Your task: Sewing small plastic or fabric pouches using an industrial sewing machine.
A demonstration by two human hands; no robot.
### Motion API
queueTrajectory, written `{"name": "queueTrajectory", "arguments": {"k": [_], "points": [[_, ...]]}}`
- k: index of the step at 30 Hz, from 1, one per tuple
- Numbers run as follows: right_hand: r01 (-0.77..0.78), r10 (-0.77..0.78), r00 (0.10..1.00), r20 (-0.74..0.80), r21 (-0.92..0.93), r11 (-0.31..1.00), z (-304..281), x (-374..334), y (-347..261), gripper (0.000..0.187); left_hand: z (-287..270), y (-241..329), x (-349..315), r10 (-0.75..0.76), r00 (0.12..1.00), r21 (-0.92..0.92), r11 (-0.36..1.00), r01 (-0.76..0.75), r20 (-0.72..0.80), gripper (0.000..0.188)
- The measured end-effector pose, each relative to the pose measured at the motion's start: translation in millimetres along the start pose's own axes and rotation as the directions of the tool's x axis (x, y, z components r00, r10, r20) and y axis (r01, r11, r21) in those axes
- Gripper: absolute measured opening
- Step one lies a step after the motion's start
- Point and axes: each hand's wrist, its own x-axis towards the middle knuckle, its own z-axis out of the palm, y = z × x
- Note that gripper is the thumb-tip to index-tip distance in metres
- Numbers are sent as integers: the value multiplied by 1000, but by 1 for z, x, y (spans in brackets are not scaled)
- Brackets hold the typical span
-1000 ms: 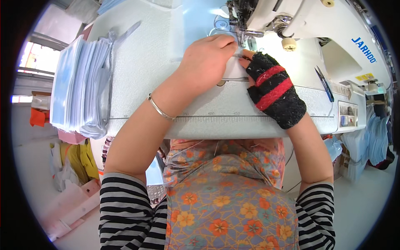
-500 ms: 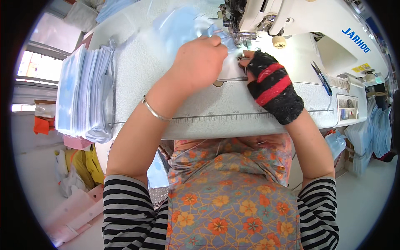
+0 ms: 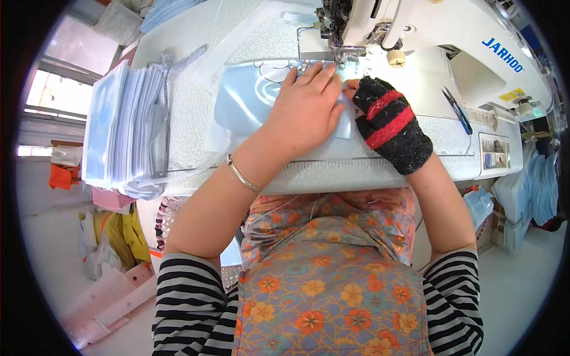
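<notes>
A glossy light blue plastic-like sheet (image 3: 240, 104) with a printed outline lies on the sewing machine bed, its right edge by the needle area (image 3: 343, 64). My left hand (image 3: 309, 110) rests flat on it, fingers stretched toward the presser foot and slightly apart. A black fingerless glove with red stripes covers much of my right hand (image 3: 389, 121). Its bare fingertips are curled together beside the sheet's right edge, just below the needle area; what they pinch, if anything, is hidden. A whitish translucent layer (image 3: 217, 139) shows at the sheet's left side.
The white sewing machine (image 3: 475, 77) arches over the right side. A thick stack of folded blue-white pieces (image 3: 122, 127) stands at the left edge. Thread snips (image 3: 457, 111) lie right, near a small parts tray (image 3: 494, 152). More blue pieces (image 3: 516, 196) hang at far right.
The blue sheet, blurred and lifted before, now lies flat on the bed. My left hand has moved right and down and opened from a closed grip. The right hand has barely shifted.
</notes>
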Motion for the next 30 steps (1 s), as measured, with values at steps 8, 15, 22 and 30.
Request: {"name": "queueTrajectory", "arguments": {"k": [8,15,22,30], "points": [[29,-31,999,-29,-89,996,3,3,0,36,-3,2,5,-44,999,47,998,43,15,40],[83,-87,996,-34,-106,991,-1,2,-3,40,-70,-121,11,-390,920,226,894,386,-27,41],[45,-46,998,-30,-53,998,-1,5,-6,41,-94,-218,25,-570,761,174,821,544,310,41],[66,-66,997,-43,10,998,-5,5,-6,40,-193,-247,156,-205,790,433,743,511,-578,28]]}}
